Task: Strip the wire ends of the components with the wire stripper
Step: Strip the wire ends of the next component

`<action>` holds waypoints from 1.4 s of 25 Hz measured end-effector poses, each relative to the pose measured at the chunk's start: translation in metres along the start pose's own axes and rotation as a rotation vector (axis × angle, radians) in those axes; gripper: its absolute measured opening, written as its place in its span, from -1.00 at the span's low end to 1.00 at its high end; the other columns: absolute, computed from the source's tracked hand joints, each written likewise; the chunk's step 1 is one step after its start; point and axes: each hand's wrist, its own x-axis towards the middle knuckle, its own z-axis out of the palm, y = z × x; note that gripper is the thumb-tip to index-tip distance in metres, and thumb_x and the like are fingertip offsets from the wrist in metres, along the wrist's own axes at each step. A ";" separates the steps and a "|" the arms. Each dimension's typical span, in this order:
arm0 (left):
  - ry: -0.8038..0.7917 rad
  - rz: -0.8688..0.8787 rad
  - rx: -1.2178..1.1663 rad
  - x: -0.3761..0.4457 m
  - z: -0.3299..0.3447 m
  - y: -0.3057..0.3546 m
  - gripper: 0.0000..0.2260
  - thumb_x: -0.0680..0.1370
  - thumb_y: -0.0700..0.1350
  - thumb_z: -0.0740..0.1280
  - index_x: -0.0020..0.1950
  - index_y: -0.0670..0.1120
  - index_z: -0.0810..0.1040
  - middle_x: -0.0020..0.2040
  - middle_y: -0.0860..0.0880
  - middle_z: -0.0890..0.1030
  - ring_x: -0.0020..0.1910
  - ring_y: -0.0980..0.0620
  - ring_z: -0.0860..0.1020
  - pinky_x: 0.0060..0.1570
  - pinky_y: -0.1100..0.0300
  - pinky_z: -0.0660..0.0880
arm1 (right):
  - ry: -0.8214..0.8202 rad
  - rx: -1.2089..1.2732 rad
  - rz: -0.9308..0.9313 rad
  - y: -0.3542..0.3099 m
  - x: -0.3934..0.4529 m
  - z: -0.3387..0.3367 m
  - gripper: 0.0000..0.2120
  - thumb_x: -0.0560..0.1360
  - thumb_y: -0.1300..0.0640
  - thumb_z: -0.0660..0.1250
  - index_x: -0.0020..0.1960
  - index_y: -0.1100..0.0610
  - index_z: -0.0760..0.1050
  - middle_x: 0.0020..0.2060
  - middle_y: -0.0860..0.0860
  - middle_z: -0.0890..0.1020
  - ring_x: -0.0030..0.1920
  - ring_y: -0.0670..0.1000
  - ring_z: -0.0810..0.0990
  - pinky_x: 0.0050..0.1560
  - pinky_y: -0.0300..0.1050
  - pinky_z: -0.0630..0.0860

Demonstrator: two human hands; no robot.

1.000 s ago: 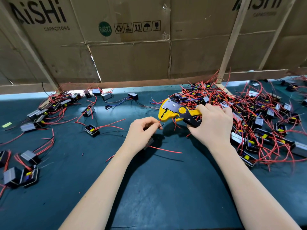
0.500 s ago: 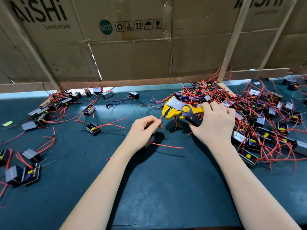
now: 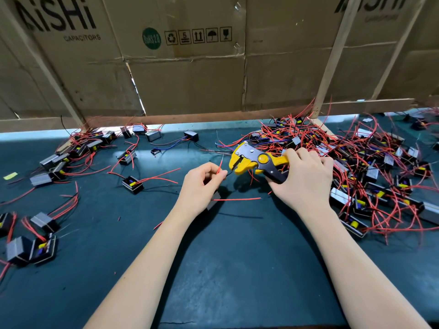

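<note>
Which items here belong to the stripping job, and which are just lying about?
In the job:
- wire stripper, gripped by right hand
- red wire, pinched by left hand
- component pile, right

Lying about:
- cardboard boxes
- yellow scrap, far left

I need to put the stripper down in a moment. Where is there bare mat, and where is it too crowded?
The dark green mat is bare between the two forearms, and between the left forearm and the grey-and-black components at the left edge. The red-wired component pile crowds everything right of the right hand, which holds the yellow wire stripper.
</note>
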 end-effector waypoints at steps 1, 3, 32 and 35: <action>0.002 0.000 0.009 0.000 0.000 0.001 -0.84 0.59 -0.13 0.34 -0.19 -0.10 0.54 -0.48 0.19 0.48 -0.46 0.21 0.33 -0.37 0.38 0.29 | 0.009 0.000 -0.009 0.000 0.000 0.000 -0.48 0.23 -0.21 0.52 0.00 0.13 0.54 -0.16 0.04 0.58 -0.12 0.15 0.51 -0.06 0.00 0.18; 0.012 0.000 0.018 0.000 0.000 0.001 -0.84 0.59 -0.13 0.35 -0.19 -0.11 0.55 -0.48 0.20 0.49 -0.46 0.22 0.35 -0.36 0.39 0.29 | 0.008 -0.007 -0.023 -0.002 0.001 -0.002 -0.49 0.22 -0.22 0.53 -0.04 0.12 0.54 -0.18 0.03 0.58 -0.15 0.14 0.51 -0.08 -0.01 0.17; -0.210 0.112 0.201 -0.007 0.006 0.018 -0.41 0.56 -0.30 0.32 0.55 -0.08 0.20 0.31 0.00 0.45 0.26 0.11 0.49 0.31 0.20 0.39 | 0.096 0.080 0.214 0.004 0.005 -0.008 -0.44 0.25 -0.16 0.54 0.07 0.19 0.54 -0.08 0.14 0.59 -0.02 0.21 0.52 0.00 0.08 0.29; 0.243 0.350 0.260 0.001 -0.020 0.021 -0.57 0.51 -0.35 0.29 0.38 -0.18 0.43 0.22 -0.07 0.54 0.14 0.02 0.53 0.25 0.08 0.42 | 0.099 0.120 0.224 0.003 0.005 -0.008 -0.44 0.24 -0.17 0.53 0.07 0.18 0.54 -0.07 0.13 0.60 0.00 0.21 0.53 0.01 0.07 0.29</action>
